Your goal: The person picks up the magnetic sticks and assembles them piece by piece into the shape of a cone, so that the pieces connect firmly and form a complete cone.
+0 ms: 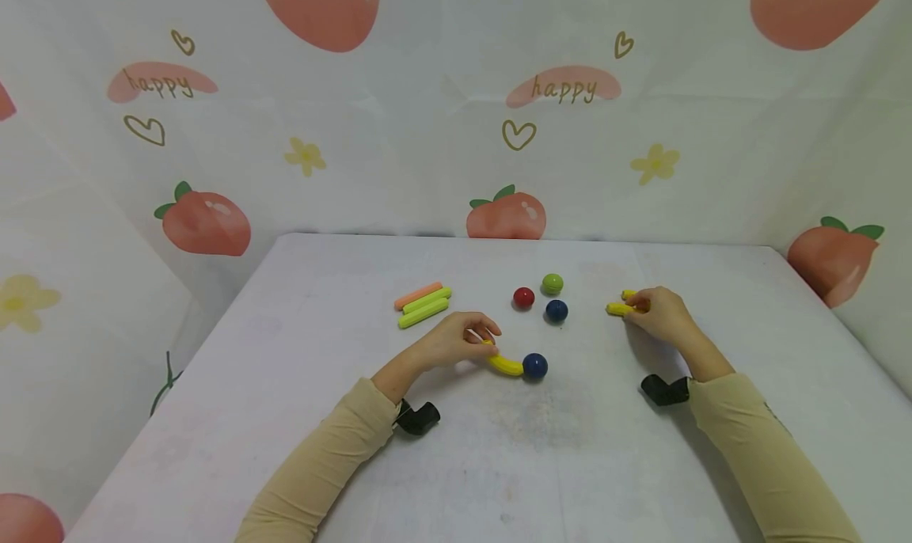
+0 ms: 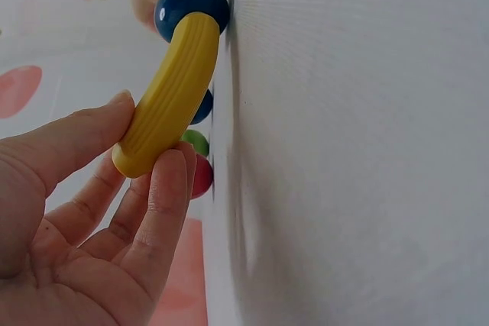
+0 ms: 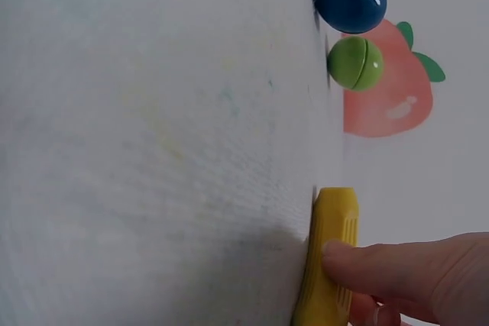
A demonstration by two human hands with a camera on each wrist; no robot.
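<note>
**On the white table: each hand on a yellow piece**

Left of the three loose balls, the left hand [image 1: 456,341] pinches one end of a curved yellow stick [image 1: 504,363] between thumb and fingers [image 2: 164,188]; fingers curled tight around that end. Far end of the stick touches a dark blue ball [image 1: 535,366], which sits on the table [image 1: 321,416] just in front of the loose balls. Left wrist view shows the stick ribbed, lifted off the table at the held end, ball end against the surface.

Right of the loose balls, the right hand [image 1: 659,313] rests on a yellow stick [image 1: 618,309] lying on the table. Right wrist view shows a fingertip [image 3: 359,261] pressing its side; cannot tell how the other fingers lie. A second yellow bit shows just behind the hand, mostly hidden.

Loose balls: red ball [image 1: 523,298], green ball [image 1: 552,283], second blue ball [image 1: 556,311], close together, apart from both hands.

Well left of the balls: three straight sticks side by side, one orange stick [image 1: 419,294] and two green sticks [image 1: 424,307], touching each other, untouched by the hands.

Beige sleeves on both arms, black wrist mounts below each wrist. Backdrop with peach print behind the table.
</note>
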